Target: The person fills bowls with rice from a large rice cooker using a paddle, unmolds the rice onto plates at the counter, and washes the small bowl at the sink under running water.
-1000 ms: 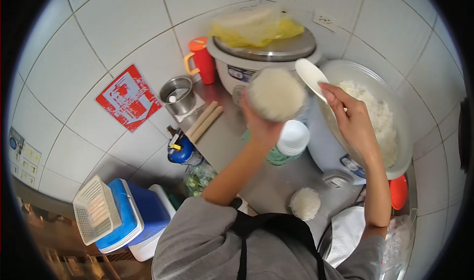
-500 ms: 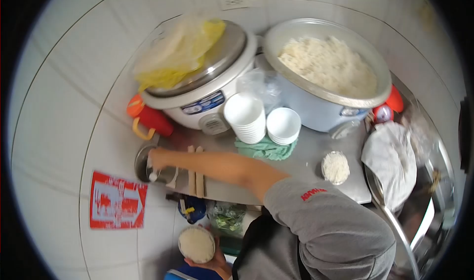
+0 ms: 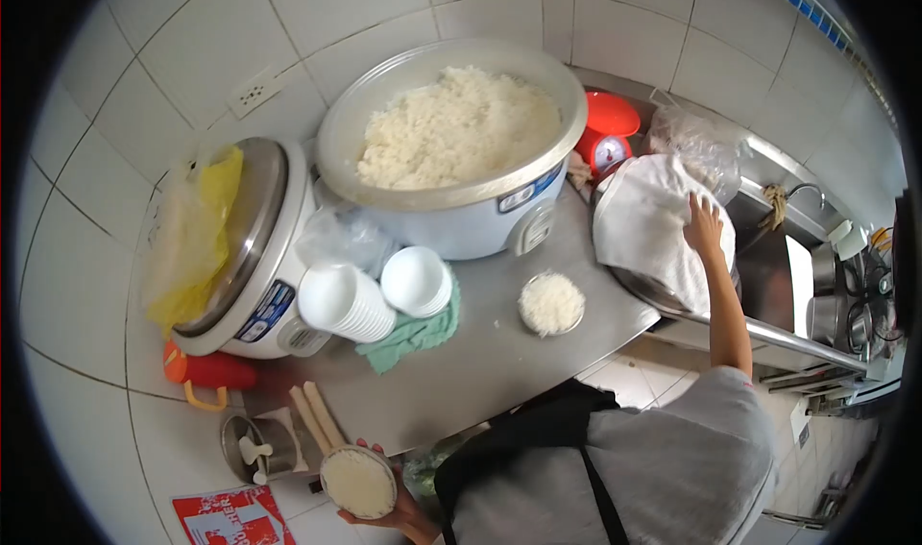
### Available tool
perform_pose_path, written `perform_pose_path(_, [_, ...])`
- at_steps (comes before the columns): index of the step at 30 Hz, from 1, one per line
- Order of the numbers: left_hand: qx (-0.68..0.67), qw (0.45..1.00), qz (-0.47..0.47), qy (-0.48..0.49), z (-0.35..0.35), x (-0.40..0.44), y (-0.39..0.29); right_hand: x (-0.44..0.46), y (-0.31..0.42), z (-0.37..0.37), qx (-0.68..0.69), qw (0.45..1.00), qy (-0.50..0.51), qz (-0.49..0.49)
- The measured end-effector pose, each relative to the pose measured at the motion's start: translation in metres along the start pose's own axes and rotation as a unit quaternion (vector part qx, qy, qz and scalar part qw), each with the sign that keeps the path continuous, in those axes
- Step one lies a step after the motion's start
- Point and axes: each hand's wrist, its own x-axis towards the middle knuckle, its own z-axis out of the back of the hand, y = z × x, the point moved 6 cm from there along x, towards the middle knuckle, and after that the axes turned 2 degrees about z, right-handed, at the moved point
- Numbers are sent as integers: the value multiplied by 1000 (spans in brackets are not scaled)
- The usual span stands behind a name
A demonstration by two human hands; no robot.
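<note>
My left hand (image 3: 389, 516) is low at the bottom, its fingers wrapped round a small bowl of rice (image 3: 358, 483) filled with white grains. My right hand (image 3: 706, 226) reaches out to the right, fingers apart, and rests on a white cloth (image 3: 653, 223). That cloth covers a wide round metal vessel, whose contents are hidden. A second bowl of rice (image 3: 551, 304) stands heaped on the steel table (image 3: 480, 377). Behind it is a big open rice cooker (image 3: 451, 185) full of cooked rice.
A lidded rice cooker (image 3: 279, 286) with a yellow plastic bag stands left. Stacked white bowls (image 3: 348, 303) sit by a green cloth (image 3: 413, 339). At lower left is a metal pot (image 3: 237, 439) with white utensils. A red scale (image 3: 610, 127) and a sink (image 3: 768, 266) lie right.
My right hand has left the metal pot at the left and swung across to the white cloth. The view has turned right. My left hand still holds its bowl of rice.
</note>
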Motion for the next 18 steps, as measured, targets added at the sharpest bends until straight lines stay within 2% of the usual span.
perform_pose_path(2, [-5, 1000, 5, -11, -10, 17, 26, -4, -47, -51, 130, 988, 80, 9])
perform_pose_path(3, [-43, 999, 32, 5, -13, 22, 39, -2, -56, -58, 152, 985, 79, 14])
perform_pose_path(4, [-59, 997, 54, 23, -17, 28, 51, 2, -56, -54, 99, 991, 93, -3])
perform_pose_path(8, [-149, 981, 120, 44, -30, 41, 99, 12, -63, -89, 140, 986, 77, 38])
perform_pose_path(9, [-108, 986, 120, 49, -30, 42, 105, 9, -61, -87, 150, 986, 55, 40])
perform_pose_path(15, [-85, 988, 124, 32, -40, 40, 125, 21, -83, 1, 194, 981, -19, -24])
perform_pose_path(17, [-93, 986, 128, 43, -42, 45, 128, 40, -83, 55, 215, 975, -56, 3])
perform_pose_path(18, [-104, 984, 135, 53, -43, 47, 129, 51, -76, 82, 244, 967, -43, -52])
